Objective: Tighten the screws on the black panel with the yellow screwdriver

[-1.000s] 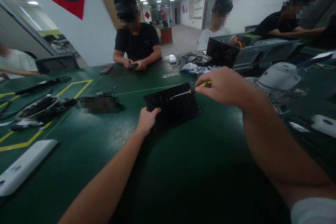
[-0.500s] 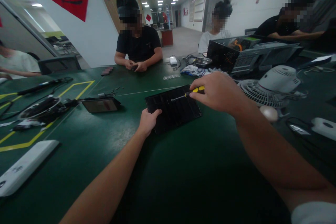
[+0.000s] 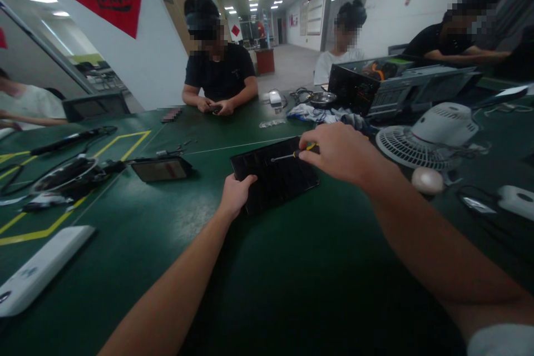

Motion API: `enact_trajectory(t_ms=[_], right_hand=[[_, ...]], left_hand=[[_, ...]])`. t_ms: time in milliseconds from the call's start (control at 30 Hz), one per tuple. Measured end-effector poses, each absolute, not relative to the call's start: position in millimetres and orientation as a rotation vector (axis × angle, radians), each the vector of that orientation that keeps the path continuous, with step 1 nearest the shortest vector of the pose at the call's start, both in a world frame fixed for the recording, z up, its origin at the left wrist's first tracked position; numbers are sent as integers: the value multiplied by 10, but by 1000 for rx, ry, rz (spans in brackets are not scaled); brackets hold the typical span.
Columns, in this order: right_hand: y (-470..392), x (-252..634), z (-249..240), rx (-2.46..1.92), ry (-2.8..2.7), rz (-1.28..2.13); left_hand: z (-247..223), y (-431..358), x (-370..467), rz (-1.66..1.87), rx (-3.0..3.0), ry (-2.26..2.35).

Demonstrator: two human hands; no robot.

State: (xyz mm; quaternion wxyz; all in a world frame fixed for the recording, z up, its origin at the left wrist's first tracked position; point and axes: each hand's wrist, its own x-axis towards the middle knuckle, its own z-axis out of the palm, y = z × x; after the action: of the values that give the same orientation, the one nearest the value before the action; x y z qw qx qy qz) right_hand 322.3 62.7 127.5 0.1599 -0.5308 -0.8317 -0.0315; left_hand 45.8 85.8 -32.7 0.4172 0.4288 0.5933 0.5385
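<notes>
A flat black rectangular panel (image 3: 283,181) with a ribbed face lies slightly turned on the green table (image 3: 258,267). My left hand (image 3: 237,194) grips its left edge, thumb on top and the other fingers hidden underneath. In my right hand (image 3: 337,150) is a screwdriver (image 3: 287,156) with a yellow and black handle, pinched between thumb and fingers. Its thin metal shaft points left over the panel, and the tip is at a small spot near the panel's upper middle. Whether the tip sits in a screw is too small to tell.
A propped phone-like device (image 3: 161,168) stands left of the panel. To the right are a white fan (image 3: 438,130), a round pale object (image 3: 428,180) and an open computer case (image 3: 387,86). A white power strip (image 3: 45,270) lies at left. A person (image 3: 219,75) sits opposite.
My right hand has turned slightly round the screwdriver handle and covers more of it. The panel and my left hand stay where they were.
</notes>
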Motion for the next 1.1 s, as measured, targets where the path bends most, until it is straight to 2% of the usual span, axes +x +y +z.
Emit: enact_trajectory(t_ms=[300,467,600,733,1100], right_hand=[[614,3171,1258,-1627,-2378,-149],[729,3234,1294,-1843,-2471,-3],[782,3462,1400,-1701,-2428,92],[769,3635,1465,-1530,-2355,30],[769,3455,1314,-1272,-2361,-76]], left_hand=[[-359,878,431,1355,1059,1504],[-327,860,444,1355,1076,1489],[-300,847,473,1360,1064,1506],[-290,848,487,1362,1060,1483],[-273,832,488,1361,1055,1503]])
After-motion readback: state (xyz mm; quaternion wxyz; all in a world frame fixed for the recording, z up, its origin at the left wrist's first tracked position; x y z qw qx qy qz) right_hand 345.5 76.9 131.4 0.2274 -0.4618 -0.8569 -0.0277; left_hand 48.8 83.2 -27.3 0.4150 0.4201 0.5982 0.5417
